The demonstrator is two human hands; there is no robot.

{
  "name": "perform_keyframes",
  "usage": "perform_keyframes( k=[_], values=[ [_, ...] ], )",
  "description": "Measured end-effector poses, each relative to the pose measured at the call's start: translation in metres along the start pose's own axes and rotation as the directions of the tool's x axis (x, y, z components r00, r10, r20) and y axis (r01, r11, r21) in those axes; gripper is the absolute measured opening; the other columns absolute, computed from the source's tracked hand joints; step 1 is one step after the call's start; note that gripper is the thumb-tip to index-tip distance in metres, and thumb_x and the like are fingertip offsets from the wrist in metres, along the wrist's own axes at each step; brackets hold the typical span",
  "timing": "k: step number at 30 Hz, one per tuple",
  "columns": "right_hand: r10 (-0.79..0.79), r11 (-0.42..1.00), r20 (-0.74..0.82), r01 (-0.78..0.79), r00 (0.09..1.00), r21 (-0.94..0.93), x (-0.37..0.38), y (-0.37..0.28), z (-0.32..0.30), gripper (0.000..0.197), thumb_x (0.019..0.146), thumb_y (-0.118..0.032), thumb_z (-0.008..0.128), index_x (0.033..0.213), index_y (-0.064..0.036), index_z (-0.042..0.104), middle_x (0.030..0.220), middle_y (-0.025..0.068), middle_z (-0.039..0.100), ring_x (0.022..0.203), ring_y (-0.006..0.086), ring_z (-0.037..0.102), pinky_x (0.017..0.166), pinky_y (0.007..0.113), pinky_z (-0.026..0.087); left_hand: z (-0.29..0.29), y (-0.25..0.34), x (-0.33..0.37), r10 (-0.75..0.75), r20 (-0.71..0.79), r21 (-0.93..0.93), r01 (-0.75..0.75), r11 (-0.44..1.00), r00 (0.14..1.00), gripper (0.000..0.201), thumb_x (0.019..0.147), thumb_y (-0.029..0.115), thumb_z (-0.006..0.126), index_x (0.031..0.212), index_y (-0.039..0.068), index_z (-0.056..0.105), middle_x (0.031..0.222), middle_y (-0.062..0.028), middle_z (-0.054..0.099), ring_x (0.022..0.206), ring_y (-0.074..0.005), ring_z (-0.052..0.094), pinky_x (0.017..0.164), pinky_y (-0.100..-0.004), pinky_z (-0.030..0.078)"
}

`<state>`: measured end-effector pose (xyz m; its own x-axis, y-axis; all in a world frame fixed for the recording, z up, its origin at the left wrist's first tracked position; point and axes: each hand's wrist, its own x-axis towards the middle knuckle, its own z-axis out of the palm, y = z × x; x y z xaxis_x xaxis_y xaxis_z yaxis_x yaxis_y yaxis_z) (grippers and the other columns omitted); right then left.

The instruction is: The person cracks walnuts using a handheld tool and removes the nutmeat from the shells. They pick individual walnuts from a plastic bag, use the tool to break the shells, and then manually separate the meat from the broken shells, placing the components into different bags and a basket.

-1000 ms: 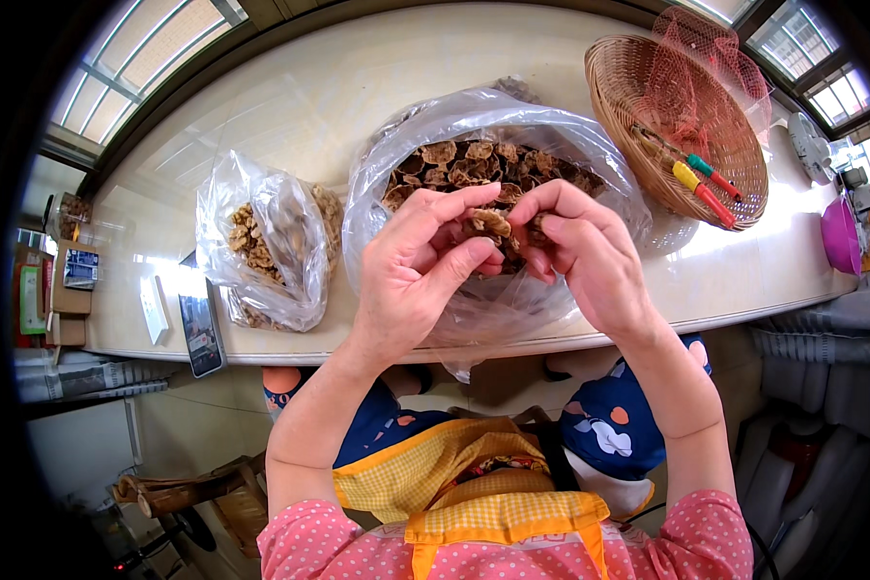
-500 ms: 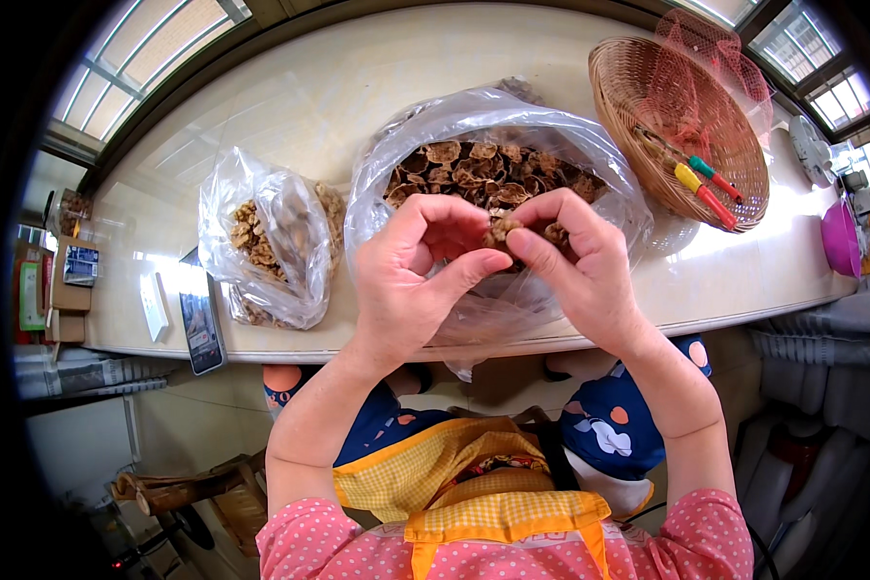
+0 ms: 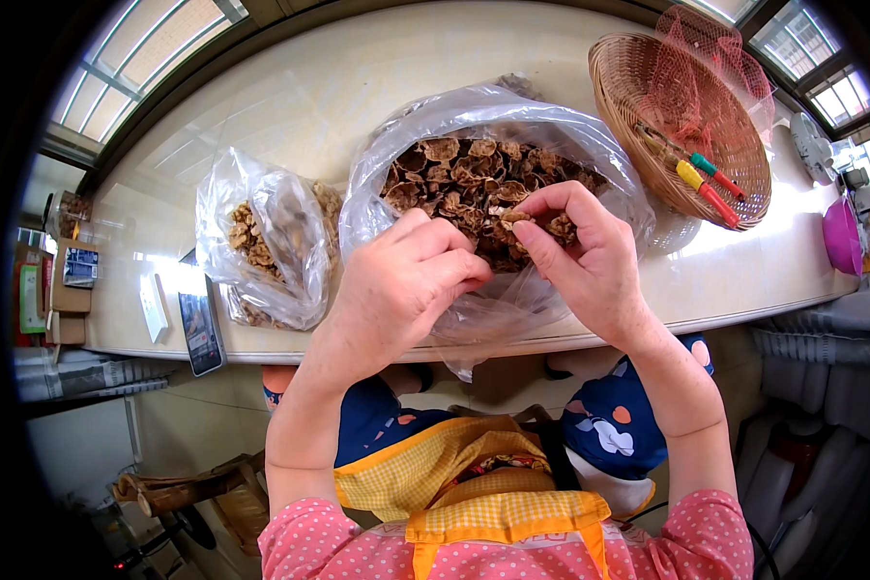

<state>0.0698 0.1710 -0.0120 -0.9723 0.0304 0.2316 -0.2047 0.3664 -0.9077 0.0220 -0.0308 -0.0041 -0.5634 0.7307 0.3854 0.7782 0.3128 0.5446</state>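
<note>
A clear plastic bag (image 3: 604,126) stands wide-mouthed on the table before me, holding many brown walnut shells (image 3: 454,179). Over its near part, my right hand (image 3: 585,261) pinches a pale walnut piece (image 3: 514,220) between thumb and forefinger. Another lumpy brown piece shows behind its fingers. Beside it, my left hand (image 3: 406,280) is closed, back upward and fingertips pressed together above the bag's near edge. Whatever those fingers hold is hidden. Walnut kernels (image 3: 251,237) fill a smaller clear bag (image 3: 304,242) on the left.
A wicker basket (image 3: 614,92) at the far right holds red netting (image 3: 681,77) and pliers with red, yellow and green handles (image 3: 706,193). A phone (image 3: 200,324) and a white flat object (image 3: 154,307) lie left. A purple bowl (image 3: 842,239) sits at the right edge.
My left hand has drawn away from the right, turned palm down and closed its fingers. My right hand stays nearly in place, still pinching the walnut piece.
</note>
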Motion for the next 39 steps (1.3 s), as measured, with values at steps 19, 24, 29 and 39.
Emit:
perform_keyframes(
  k=[19, 24, 29, 39],
  values=[
    [0.195, 0.914, 0.153, -0.236, 0.969, 0.331, 0.006, 0.008, -0.005, 0.013, 0.092, -0.011, 0.061, 0.098, -0.0001, 0.058, 0.073, -0.0012, 0.056, 0.059, 0.0025, 0.048, 0.051, 0.019, 0.04, 0.013, 0.002, 0.0, 0.173, 0.133, 0.417, -0.213, 0.884, 0.976, 0.009, 0.069, 0.01, 0.061, 0.078, 0.009, 0.06, 0.077, -0.0036, 0.051, 0.073, -0.0199, 0.054, 0.063, -0.0308, 0.043],
    [0.232, 0.851, 0.183, -0.29, 0.955, 0.438, 0.007, 0.011, -0.005, 0.013, 0.093, -0.011, 0.06, 0.098, 0.0007, 0.057, 0.069, -0.0015, 0.054, 0.056, 0.0023, 0.046, 0.048, 0.018, 0.037, 0.006, 0.004, 0.002, 0.138, 0.16, 0.193, -0.168, 0.967, 0.977, 0.013, 0.07, 0.01, 0.067, 0.078, 0.008, 0.058, 0.078, -0.0046, 0.052, 0.073, -0.0218, 0.054, 0.063, -0.0318, 0.042],
    [0.258, 0.847, 0.233, -0.336, 0.938, 0.412, 0.007, 0.01, -0.004, 0.013, 0.094, -0.01, 0.057, 0.1, 0.0015, 0.056, 0.068, -0.0012, 0.051, 0.056, 0.0035, 0.045, 0.049, 0.019, 0.037, 0.004, -0.002, 0.0, 0.138, 0.261, 0.082, -0.164, 0.983, 0.956, 0.012, 0.071, 0.007, 0.063, 0.081, 0.006, 0.055, 0.081, -0.0062, 0.051, 0.075, -0.0225, 0.057, 0.067, -0.0317, 0.044],
    [0.241, 0.82, 0.098, -0.256, 0.966, 0.511, 0.011, 0.018, -0.01, 0.016, 0.095, -0.013, 0.056, 0.104, 0.0009, 0.055, 0.073, 0.0011, 0.056, 0.06, 0.0064, 0.053, 0.053, 0.019, 0.042, 0.01, -0.003, 0.004, 0.054, -0.043, 0.293, -0.039, 0.955, 0.998, 0.039, 0.072, -0.002, 0.069, 0.11, 0.005, 0.064, 0.112, -0.0115, 0.056, 0.103, -0.0312, 0.055, 0.086, -0.0395, 0.047]
  ],
)
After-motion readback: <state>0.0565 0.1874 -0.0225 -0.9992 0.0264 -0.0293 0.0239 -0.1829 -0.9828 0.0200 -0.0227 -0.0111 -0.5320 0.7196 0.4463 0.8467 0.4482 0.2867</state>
